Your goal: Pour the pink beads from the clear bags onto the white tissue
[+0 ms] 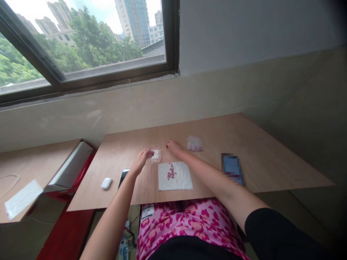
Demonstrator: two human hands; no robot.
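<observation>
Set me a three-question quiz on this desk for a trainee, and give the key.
1. Which is nearer the small clear bag: the left hand or the right hand?
2. True or false: the pink pieces lie on the white sheet.
3. What colour is the blurred object on the desk, to the right of the white sheet?

Key:
1. The left hand
2. True
3. Blue
</observation>
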